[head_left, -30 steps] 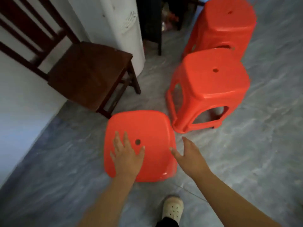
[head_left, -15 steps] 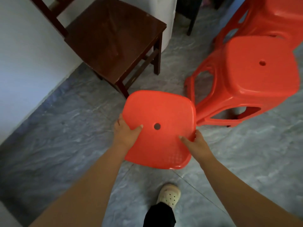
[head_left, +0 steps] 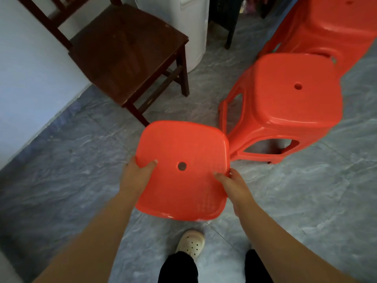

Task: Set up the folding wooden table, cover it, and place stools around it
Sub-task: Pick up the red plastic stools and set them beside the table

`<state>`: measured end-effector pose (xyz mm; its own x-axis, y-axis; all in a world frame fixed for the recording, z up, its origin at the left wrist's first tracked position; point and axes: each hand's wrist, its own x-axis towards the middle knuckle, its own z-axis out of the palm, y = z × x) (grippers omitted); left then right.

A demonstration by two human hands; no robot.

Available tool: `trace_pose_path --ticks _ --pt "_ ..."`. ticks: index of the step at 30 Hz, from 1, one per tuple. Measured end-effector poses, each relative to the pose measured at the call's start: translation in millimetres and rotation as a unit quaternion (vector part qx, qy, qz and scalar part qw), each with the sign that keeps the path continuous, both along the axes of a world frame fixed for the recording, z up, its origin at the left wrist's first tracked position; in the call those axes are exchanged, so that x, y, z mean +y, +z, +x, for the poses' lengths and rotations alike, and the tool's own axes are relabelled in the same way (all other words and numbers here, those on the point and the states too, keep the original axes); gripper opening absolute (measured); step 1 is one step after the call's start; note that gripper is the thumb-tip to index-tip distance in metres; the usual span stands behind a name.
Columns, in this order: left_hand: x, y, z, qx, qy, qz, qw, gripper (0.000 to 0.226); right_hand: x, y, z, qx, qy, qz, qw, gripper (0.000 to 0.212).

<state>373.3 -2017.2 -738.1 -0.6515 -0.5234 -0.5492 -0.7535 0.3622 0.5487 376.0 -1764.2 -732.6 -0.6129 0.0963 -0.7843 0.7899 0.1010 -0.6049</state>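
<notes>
A red plastic stool (head_left: 183, 148) with a round hole in its seat is in front of me, seen from above. My left hand (head_left: 137, 176) grips its left edge, thumb on the seat. My right hand (head_left: 234, 185) grips its right edge the same way. Its legs are hidden under the seat. A second red stool (head_left: 285, 107) stands on the floor just to the right, and a third red stool (head_left: 330, 25) stands behind that one. No folding table or cover is in view.
A dark wooden chair (head_left: 122, 50) stands at the back left against a pale wall (head_left: 24, 78). A white rounded appliance (head_left: 183, 27) is behind it. The floor (head_left: 71, 170) is grey marbled tile. My foot in a cream clog (head_left: 190, 243) is below the stool.
One second ago both hands lay open over the near stool's seat. They have since closed on its two side edges, and the stool has come up toward me.
</notes>
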Motion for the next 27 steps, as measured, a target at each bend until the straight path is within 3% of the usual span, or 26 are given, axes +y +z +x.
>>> trace_pose_path --ticks 2,5,7,9,13,17,23,27 --pt "20.3 7.8 7.0 -0.015 -0.018 -0.035 0.999 0.087 24.6 7.0 6.1 -0.005 0.008 -0.001 1.000 0.042" --pt "58.3 17.2 16.9 -0.005 -0.044 -0.074 0.996 0.075 67.0 17.2 16.2 -0.012 0.009 0.008 1.000 0.049" --pt "86.9 22.9 22.6 0.007 -0.070 -0.088 0.994 0.084 99.5 23.3 27.4 -0.023 -0.003 0.024 0.999 0.051" --pt "117.5 24.6 27.4 0.011 -0.112 -0.095 0.989 0.093 133.5 31.7 42.9 -0.025 -0.020 0.047 0.998 0.039" --pt "187.0 23.6 32.9 0.001 -0.167 -0.041 0.985 0.082 195.5 41.0 86.6 -0.031 -0.092 0.093 0.991 0.030" --pt "260.7 25.6 49.8 0.014 -0.247 -0.002 0.969 0.081 244.0 47.1 144.0 -0.045 -0.174 0.141 0.974 0.047" --pt "360.1 27.3 102.2 0.006 -0.407 0.013 0.913 0.084 302.2 51.4 260.7 -0.069 -0.347 0.136 0.925 0.060" --pt "441.1 29.0 164.8 -0.001 -0.531 -0.011 0.847 0.087 331.7 50.6 366.3 -0.070 -0.473 0.140 0.867 0.049"
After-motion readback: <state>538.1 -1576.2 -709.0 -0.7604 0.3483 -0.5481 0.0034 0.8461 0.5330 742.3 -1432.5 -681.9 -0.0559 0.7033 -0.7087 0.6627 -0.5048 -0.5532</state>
